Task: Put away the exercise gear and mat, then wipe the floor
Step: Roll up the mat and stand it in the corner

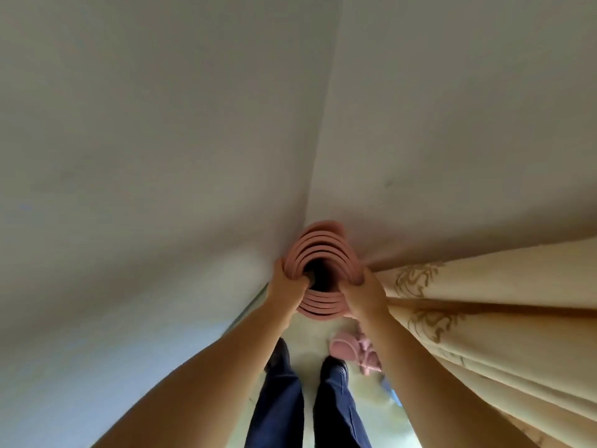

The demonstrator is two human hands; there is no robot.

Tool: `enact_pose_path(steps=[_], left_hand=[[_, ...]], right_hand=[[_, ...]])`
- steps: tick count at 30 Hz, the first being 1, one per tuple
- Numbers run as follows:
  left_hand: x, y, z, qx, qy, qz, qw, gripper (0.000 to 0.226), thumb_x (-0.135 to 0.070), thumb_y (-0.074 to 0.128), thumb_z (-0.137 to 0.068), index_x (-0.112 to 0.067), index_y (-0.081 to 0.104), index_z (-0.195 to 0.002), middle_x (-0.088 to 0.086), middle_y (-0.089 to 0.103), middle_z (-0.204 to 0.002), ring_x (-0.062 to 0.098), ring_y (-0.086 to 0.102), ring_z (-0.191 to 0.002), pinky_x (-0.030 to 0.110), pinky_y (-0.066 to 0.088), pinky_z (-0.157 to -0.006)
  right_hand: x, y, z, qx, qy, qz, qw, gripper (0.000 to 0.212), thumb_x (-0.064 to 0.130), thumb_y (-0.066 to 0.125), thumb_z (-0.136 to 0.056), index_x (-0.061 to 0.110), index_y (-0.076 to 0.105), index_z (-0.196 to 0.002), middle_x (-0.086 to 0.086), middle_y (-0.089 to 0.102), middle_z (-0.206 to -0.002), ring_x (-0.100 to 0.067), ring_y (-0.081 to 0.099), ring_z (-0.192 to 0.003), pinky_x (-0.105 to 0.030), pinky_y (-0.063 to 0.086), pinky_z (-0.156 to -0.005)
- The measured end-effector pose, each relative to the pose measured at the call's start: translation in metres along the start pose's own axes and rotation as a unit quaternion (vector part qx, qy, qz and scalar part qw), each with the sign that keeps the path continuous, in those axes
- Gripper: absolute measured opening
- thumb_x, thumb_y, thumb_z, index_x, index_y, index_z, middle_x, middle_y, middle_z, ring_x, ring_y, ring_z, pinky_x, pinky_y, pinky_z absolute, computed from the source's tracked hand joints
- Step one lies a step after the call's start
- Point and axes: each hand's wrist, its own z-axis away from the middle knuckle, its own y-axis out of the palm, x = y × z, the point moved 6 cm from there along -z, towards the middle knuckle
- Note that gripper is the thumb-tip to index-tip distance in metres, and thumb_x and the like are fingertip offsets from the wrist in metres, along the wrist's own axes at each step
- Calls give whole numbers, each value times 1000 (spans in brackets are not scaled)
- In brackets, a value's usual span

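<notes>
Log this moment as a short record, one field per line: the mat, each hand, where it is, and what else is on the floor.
mat: pink rolled mat, upright, seen end-on from above
place: in the corner where two pale walls meet, beside a cream curtain
left hand: left hand grips the roll's top rim, fingers curled over the edge
right hand: right hand grips the opposite rim
floor: pink slippers lie near the person's feet
mat's lower end: hidden, contact with the floor cannot be told
wiping: nothing for wiping in view
</notes>
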Motion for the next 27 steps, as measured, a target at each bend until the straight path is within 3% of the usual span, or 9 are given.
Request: enact_pose_path(steps=[4,8,13,17,19,21,23,25,27], left_hand=[[3,12,-51,-6,-9,-26,1000,68,1,56,-79,-17,32,-140,10,53,-126,29,55,-108,41,50,-91],[-2,19,-71,-8,-4,-45,999,76,-9,62,-79,-20,25,-144,12,49,-131,34,54,-115,49,50,-95],[12,8,-55,-9,-55,-39,998,101,-42,76,-66,-30,16,-146,13,40,-142,37,49,-123,55,47,-96],[16,-8,-41,-5,-70,-56,996,99,-41,74,-78,-28,6,-150,13,30,-151,36,41,-132,56,41,-103],[13,-17,-32,-9,-56,-68,996,97,-42,71,-80,-28,6,-150,13,29,-152,36,42,-131,54,42,-103],[11,-26,-16,-22,-37,-97,994,92,-42,67,-84,-25,7,-151,15,28,-152,36,43,-129,45,43,-102],[5,-35,10,-27,-3,-157,987,84,-39,61,-90,-18,8,-151,15,30,-151,33,44,-128,31,41,-88],[-2,-43,41,-27,45,-232,971,75,-37,54,-94,-14,11,-151,15,32,-151,31,46,-127,28,38,-82],[-4,-51,72,-21,82,-295,952,67,-36,48,-97,-15,15,-151,14,32,-151,30,43,-129,32,40,-90]], right_hand=[[-9,13,-56,-1,13,1,1000,43,15,60,-81,15,52,-124,-7,63,-111,-28,61,-102,-42,51,-89],[-10,14,-78,2,4,11,1000,49,19,60,-85,13,44,-131,-4,59,-111,-25,58,-98,-36,50,-85],[-8,9,-67,32,32,-4,999,73,35,68,-83,14,28,-141,-14,49,-133,-34,54,-115,-47,51,-93],[-10,3,-47,28,33,-2,999,85,45,68,-80,21,18,-145,-17,45,-135,-37,52,-117,-54,51,-90],[-7,-3,-33,15,28,7,999,86,43,68,-81,19,18,-146,-17,46,-135,-36,50,-121,-52,48,-95],[-3,-12,-13,-6,6,38,999,77,33,65,-86,9,23,-146,-17,45,-138,-33,46,-126,-40,42,-101],[5,-21,16,-9,-30,95,995,58,24,59,-92,3,33,-140,-17,48,-134,-31,46,-123,-28,37,-89],[15,-26,44,-1,-94,162,982,48,22,53,-95,2,39,-137,-10,53,-123,-28,50,-118,-20,35,-80],[20,-24,72,17,-156,229,961,50,30,47,-97,10,35,-142,-7,49,-131,-26,47,-123,-25,39,-95]])
